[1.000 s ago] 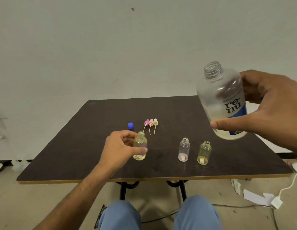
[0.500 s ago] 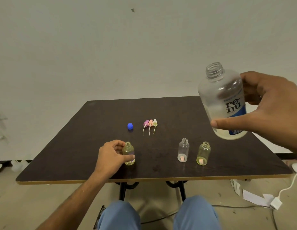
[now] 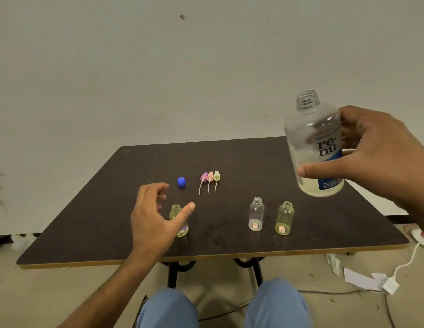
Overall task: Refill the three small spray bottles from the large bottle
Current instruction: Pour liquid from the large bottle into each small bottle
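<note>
On the table (image 3: 92, 223), left hand (image 3: 154, 216) now released from small bottle (image 3: 180, 223)

Large bottle (image 3: 313, 147) clear glossy plastic; table (image 3: 253, 157) dark matt wood-grain.

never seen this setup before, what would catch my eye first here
First is the large bottle, uncapped and held up at the right by the right hand, with only a little pale liquid at its bottom. Next, three small open bottles stand along the near side of the dark table: one behind the open left hand, two more side by side to the right. Farther back lie a blue cap and three pastel spray tops.
</note>
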